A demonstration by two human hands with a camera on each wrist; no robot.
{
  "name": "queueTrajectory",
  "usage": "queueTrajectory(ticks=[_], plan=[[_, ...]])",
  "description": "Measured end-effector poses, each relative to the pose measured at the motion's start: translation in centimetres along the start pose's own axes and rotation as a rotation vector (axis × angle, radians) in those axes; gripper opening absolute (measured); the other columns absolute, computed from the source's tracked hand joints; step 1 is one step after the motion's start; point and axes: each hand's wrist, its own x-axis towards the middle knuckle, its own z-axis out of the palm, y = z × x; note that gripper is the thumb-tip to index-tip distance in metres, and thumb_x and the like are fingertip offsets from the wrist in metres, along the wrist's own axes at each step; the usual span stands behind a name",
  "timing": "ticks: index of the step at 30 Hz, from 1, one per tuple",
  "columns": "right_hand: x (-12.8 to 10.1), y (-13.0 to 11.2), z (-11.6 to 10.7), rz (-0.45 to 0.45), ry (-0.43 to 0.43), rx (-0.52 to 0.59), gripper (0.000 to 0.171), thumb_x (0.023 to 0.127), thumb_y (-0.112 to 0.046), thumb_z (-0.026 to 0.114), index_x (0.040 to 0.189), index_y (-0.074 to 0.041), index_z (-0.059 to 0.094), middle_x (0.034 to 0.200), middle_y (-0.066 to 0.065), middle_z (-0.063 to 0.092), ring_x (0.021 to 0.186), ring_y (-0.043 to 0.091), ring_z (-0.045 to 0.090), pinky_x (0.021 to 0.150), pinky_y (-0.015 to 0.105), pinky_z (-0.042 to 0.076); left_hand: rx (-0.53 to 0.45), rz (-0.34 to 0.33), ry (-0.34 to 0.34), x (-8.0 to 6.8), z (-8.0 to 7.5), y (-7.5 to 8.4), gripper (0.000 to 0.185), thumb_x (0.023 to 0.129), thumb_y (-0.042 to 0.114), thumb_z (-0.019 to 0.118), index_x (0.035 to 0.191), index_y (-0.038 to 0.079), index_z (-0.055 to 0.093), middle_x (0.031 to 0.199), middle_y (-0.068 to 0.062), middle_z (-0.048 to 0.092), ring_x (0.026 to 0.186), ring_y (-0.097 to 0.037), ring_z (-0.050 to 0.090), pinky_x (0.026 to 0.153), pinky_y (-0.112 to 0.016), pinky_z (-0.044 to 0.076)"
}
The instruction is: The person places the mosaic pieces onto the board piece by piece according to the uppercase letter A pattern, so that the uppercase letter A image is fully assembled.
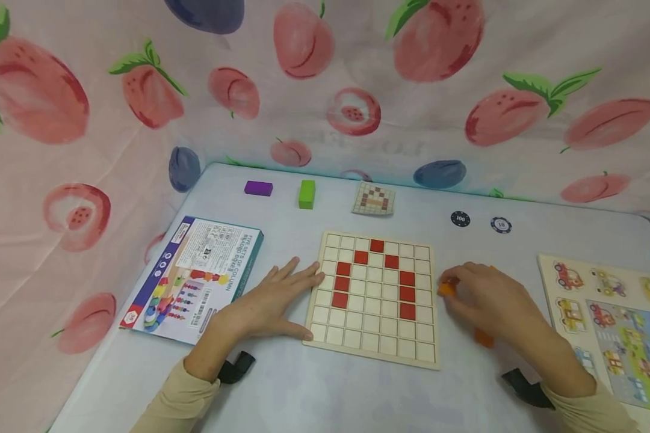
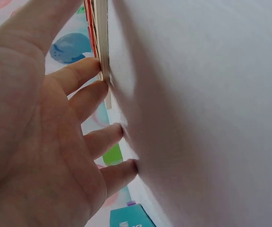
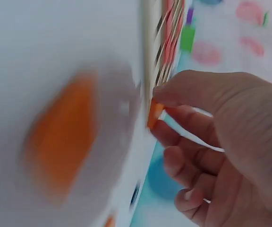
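A square wooden grid board (image 1: 376, 305) lies on the table, with several red tiles (image 1: 342, 284) set in its cells in an arch-like outline. My left hand (image 1: 271, 300) is spread with fingers extended, touching the board's left edge; the left wrist view shows two fingertips (image 2: 98, 87) against that edge. Just right of the board, my right hand (image 1: 493, 304) pinches a small orange tile (image 3: 156, 113) between thumb and fingers. Another orange tile (image 1: 484, 338) lies under that hand, partly hidden by it. Behind the board is a small card (image 1: 374, 199) printed with a grid pattern.
At the left lies a flat toy box (image 1: 216, 246). Purple (image 1: 258, 188) and green (image 1: 306, 194) blocks stand at the back. Two round chips (image 1: 460, 219) lie at the back right. A vehicle picture puzzle (image 1: 574, 282) occupies the right side. A fruit-print cloth hangs behind the table.
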Motion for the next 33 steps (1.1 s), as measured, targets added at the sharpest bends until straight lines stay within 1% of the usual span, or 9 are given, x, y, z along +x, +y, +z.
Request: queueTrajectory(ticks=[2,5,9,12,16,21,24,29,33], plan=[[1.0,-2.1,0.5,-0.068,0.037,0.02,0.033,0.088,-0.024,0.084,0.118,-0.013,0.077,0.115,0.005,0.079,0.103,0.026,0.073,0.088,0.05,0.064,-0.001,-0.002,0.001,0.0,0.0,0.0,0.107,0.081,0.048,0.091,0.168,0.019,0.036,0.181,0.0,0.02,0.17,-0.039,0.004,0.136,-0.066,0.012],[2.5,-5.5,1.3,-0.155,0.084,0.026,0.027,0.087,-0.022,0.086,0.112,-0.014,0.079,0.108,0.003,0.079,0.096,0.022,0.073,0.084,0.043,0.064,-0.015,-0.008,0.0,0.1,0.1,-0.1,0.107,0.08,0.047,0.092,0.168,0.02,0.036,0.18,0.0,0.02,0.17,-0.038,0.004,0.136,-0.067,0.011],[4.3,-9.1,2.4,-0.252,0.097,0.02,0.02,0.087,-0.02,0.087,0.105,-0.015,0.081,0.101,-0.001,0.078,0.09,0.019,0.072,0.079,0.038,0.063,-0.031,-0.011,-0.001,0.2,0.3,0.0,0.106,0.08,0.046,0.093,0.167,0.021,0.038,0.18,0.002,0.021,0.17,-0.037,0.004,0.136,-0.066,0.011],[5.3,-10.4,2.9,-0.298,0.093,0.008,0.016,0.087,-0.02,0.087,0.102,-0.016,0.083,0.1,-0.002,0.079,0.09,0.019,0.073,0.077,0.035,0.063,-0.027,-0.006,-0.002,0.3,0.3,0.0,0.106,0.081,0.046,0.092,0.167,0.021,0.037,0.18,0.002,0.02,0.17,-0.037,0.003,0.136,-0.066,0.011],[5.7,-10.8,3.1,-0.293,0.086,-0.002,0.013,0.087,-0.021,0.087,0.1,-0.019,0.084,0.098,-0.005,0.079,0.089,0.017,0.073,0.074,0.032,0.062,-0.016,-0.012,-0.004,0.4,0.2,0.0,0.107,0.081,0.047,0.092,0.168,0.022,0.035,0.181,0.004,0.019,0.17,-0.035,0.002,0.137,-0.065,0.01],[5.1,-9.2,2.8,-0.274,0.06,0.054,0.008,0.089,-0.019,0.085,0.095,-0.022,0.083,0.097,-0.006,0.075,0.09,0.016,0.071,0.076,0.034,0.062,-0.019,-0.021,-0.004,0.3,0.3,-0.2,0.107,0.08,0.046,0.092,0.168,0.022,0.036,0.181,0.004,0.019,0.17,-0.035,0.002,0.136,-0.065,0.01],[4.4,-7.3,2.1,-0.208,0.053,0.068,0.008,0.091,-0.018,0.083,0.097,-0.023,0.081,0.103,-0.003,0.075,0.096,0.02,0.071,0.083,0.04,0.063,-0.026,-0.016,-0.001,0.2,0.3,-0.3,0.106,0.08,0.046,0.093,0.167,0.021,0.037,0.181,0.003,0.02,0.17,-0.036,0.002,0.136,-0.066,0.01],[2.7,-2.0,0.4,-0.032,0.065,0.04,0.014,0.096,-0.018,0.077,0.109,-0.017,0.08,0.118,0.009,0.075,0.111,0.033,0.071,0.091,0.055,0.062,-0.03,-0.01,-0.001,0.1,0.3,-0.3,0.106,0.081,0.046,0.092,0.168,0.021,0.037,0.18,0.002,0.02,0.17,-0.036,0.002,0.136,-0.065,0.01],[1.4,2.9,-0.4,0.103,0.068,0.006,0.026,0.096,-0.022,0.074,0.119,-0.011,0.076,0.128,0.021,0.07,0.113,0.042,0.068,0.084,0.06,0.06,-0.033,-0.008,-0.003,0.1,0.3,-0.3,0.107,0.08,0.045,0.093,0.168,0.02,0.037,0.18,0.002,0.02,0.17,-0.036,0.002,0.136,-0.065,0.01]])
